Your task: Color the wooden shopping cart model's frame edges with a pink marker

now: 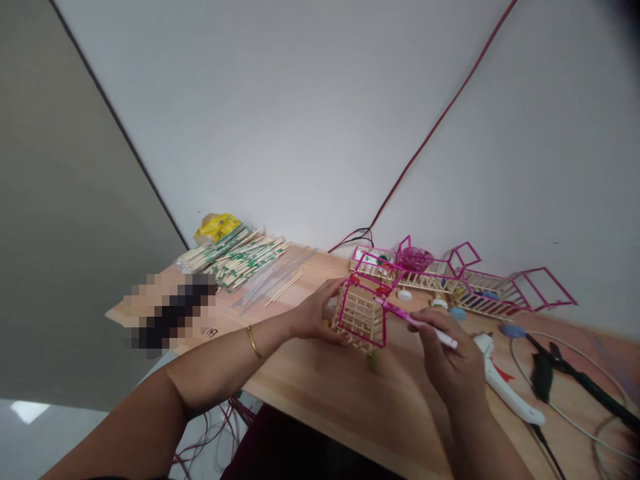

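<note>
My left hand (323,313) grips the left side of a small stick-built cart (361,315), raised and tilted above the wooden table. Its slats are pale wood, and part of its frame is coloured magenta. Red round caps (382,291) show at its upper edge, and a blurred green one (373,361) lies below it. Between the fingers of my right hand (447,353) is a pink and white marker pen (420,322), its tip at the cart's right upper frame. Whether the tip touches the wood, I cannot tell.
More magenta-framed stick carts (485,293) line the wall at the back right. A white glue gun (510,387) and black-handled pliers (575,373) lie on the right. Packs of wooden sticks (245,260) and a yellow bag (219,228) are at the back left. Bottle caps (457,313) sit near the carts.
</note>
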{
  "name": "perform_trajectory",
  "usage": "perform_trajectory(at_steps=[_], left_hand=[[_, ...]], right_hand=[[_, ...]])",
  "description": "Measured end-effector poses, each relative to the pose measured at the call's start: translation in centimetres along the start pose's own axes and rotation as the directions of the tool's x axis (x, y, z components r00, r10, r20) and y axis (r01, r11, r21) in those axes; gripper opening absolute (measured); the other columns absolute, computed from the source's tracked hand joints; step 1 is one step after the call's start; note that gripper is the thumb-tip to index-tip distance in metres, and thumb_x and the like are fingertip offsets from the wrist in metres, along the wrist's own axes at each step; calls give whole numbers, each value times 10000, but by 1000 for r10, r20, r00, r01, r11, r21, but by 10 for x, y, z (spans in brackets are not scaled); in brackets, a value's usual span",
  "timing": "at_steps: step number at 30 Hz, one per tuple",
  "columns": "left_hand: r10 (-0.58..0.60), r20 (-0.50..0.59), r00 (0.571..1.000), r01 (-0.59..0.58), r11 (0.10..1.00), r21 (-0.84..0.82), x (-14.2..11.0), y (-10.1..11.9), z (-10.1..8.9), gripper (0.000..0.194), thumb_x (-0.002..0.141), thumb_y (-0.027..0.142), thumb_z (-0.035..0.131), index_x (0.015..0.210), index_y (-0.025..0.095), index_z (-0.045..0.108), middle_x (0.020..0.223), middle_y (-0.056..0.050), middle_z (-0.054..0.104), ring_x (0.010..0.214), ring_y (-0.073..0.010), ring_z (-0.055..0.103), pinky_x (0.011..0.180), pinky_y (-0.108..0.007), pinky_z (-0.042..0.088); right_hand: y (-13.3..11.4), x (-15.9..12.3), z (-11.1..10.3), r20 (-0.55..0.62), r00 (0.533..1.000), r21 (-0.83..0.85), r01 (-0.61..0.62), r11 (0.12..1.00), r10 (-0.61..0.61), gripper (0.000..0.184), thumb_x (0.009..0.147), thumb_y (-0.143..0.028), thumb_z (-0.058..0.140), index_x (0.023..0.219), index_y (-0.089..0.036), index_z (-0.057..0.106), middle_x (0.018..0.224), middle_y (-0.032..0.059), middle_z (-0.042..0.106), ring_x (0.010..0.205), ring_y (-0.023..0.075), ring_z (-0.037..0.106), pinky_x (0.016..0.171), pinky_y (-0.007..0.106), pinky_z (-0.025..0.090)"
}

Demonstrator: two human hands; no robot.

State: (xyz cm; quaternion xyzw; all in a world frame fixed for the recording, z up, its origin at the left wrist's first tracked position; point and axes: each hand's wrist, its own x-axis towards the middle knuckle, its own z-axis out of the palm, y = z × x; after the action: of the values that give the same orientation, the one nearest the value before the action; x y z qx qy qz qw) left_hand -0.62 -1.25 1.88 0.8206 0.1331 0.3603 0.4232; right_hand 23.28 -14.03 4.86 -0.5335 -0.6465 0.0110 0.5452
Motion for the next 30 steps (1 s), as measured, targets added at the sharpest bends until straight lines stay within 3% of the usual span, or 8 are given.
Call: perform_trajectory(at_steps=[5, 11, 24, 30], left_hand=[[70, -16, 997, -68, 991, 116, 0, 8, 7, 1266, 400, 522, 938, 1477, 240, 336, 1432, -155, 468, 1319, -392, 463, 1144, -552, 384], [194, 28, 981, -196, 970, 144, -5, -5, 10, 1358, 430, 500, 940, 1535, 273, 185, 1513, -168, 372, 1387, -409, 394, 1162, -571, 350], [215, 18, 976, -215, 960, 178, -4, -6, 12, 1334, 443, 489, 938, 1523, 291, 181, 1487, -154, 375, 1367, -397, 405, 1149, -565, 371], [209, 46, 977, -214, 956, 202, -5, -10, 12, 1370, 440, 507, 933, 1531, 294, 131, 1500, -167, 361, 1377, -409, 395, 1155, -574, 356]], right_hand=[[-9, 0, 7, 99, 985, -30, 141, 989, -138, 326, 925, -491, 537, 1000, -229, 715, 853, 69, 668, 849, 211, 630, 705, 334, 516], [-11, 0, 11, 99, 979, -73, 185, 980, -177, 305, 933, -466, 532, 1045, -244, 708, 889, 76, 639, 866, 211, 614, 688, 329, 516], [-12, -2, 12, 144, 958, -13, 253, 967, -249, 228, 912, -408, 589, 994, -246, 725, 856, 66, 617, 842, 196, 606, 682, 324, 515], [-8, -3, 13, 113, 965, -44, 243, 969, -237, 246, 908, -436, 586, 1005, -257, 724, 845, 65, 640, 845, 210, 610, 689, 341, 513]])
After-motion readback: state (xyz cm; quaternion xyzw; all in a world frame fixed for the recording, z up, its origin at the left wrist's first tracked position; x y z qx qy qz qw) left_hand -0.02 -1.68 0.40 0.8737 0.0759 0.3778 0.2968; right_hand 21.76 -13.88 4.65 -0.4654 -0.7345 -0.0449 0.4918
